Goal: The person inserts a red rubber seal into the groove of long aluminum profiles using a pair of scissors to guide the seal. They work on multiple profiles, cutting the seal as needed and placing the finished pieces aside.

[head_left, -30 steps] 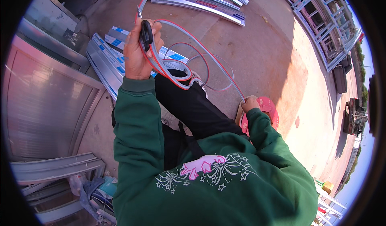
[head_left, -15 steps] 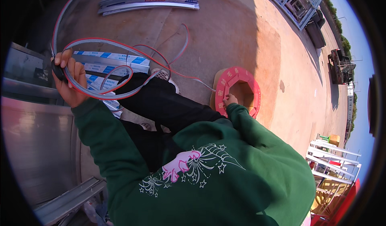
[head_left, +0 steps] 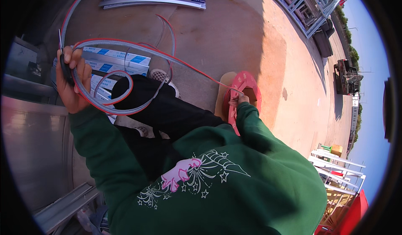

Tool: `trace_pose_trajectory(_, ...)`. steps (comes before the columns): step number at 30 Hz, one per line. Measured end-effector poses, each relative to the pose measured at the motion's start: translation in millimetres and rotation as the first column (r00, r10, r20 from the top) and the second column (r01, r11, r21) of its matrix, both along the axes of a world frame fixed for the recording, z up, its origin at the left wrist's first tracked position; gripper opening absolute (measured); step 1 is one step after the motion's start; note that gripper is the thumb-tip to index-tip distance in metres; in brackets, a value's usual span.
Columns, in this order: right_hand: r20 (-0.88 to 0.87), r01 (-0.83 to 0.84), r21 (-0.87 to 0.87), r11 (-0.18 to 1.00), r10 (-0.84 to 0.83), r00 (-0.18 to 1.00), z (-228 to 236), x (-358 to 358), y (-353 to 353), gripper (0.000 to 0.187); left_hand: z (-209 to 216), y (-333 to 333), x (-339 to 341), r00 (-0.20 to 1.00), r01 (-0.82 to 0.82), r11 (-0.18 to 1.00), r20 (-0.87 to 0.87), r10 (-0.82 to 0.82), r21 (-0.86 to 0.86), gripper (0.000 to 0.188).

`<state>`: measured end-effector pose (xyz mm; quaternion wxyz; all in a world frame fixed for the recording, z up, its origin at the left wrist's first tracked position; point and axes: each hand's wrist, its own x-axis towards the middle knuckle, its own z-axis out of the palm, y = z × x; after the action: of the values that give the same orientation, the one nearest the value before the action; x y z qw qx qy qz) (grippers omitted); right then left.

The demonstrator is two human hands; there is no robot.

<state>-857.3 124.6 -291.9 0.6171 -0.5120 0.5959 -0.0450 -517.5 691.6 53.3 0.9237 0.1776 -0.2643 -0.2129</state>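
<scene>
A grey sealing strip with a red edge [head_left: 181, 61] runs in loops across my front. Raised at the left, my left hand [head_left: 74, 86] is closed round a black-handled tool [head_left: 66, 69] with a thin metal tip pointing up; loops of the strip pass through the same hand. I cannot make out the tool's exact kind. On the right, my right hand [head_left: 243, 98] is closed on the strip beside a red octagonal reel [head_left: 254, 83]. That reel leans against a brown cardboard piece [head_left: 223, 81], and my hand and sleeve hide part of it.
Metal profiles with blue-and-white film [head_left: 121, 59] lie beyond my knee. More silver profiles [head_left: 155, 0] rest on the concrete farther off. A metal-framed panel [head_left: 39, 143] stands close at my left. White frames [head_left: 337, 170] are at the right, and a vehicle [head_left: 348, 77] is farther away.
My right hand has moved up slightly from the reel's rim, and the strip now reaches it in a straighter line. The red reel has tilted. The tool's tip shows more clearly.
</scene>
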Motion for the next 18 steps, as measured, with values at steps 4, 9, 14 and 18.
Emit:
trace_pose_trajectory(4, -0.424, -0.396, -0.857, 0.33, -0.015, 0.906, 233, -84, -180, 0.038, -1, -71, -43, 0.992, -0.048, 0.794, 0.119, -0.031, 0.605, 0.047)
trace_pose_trajectory(9, 0.395, 0.253, -0.643, -0.723, -0.03, 0.918, 565, -61, -241, 0.04, 8, -113, -61, 0.952, -0.038, 0.797, 0.264, -0.155, 0.603, 0.047)
trace_pose_trajectory(14, 0.122, 0.117, -0.991, -0.057, -0.086, 0.989, 559, 4, -168, 0.044, 1, -90, -28, 0.988, -0.152, 0.844, 0.097, 0.12, 0.514, 0.04)
trace_pose_trajectory(18, 0.02, 0.059, -0.781, -0.622, 0.069, 0.997, 530, 49, -108, 0.033, -21, -68, -8, 0.959, -0.267, 0.811, 0.061, 0.276, 0.52, 0.036)
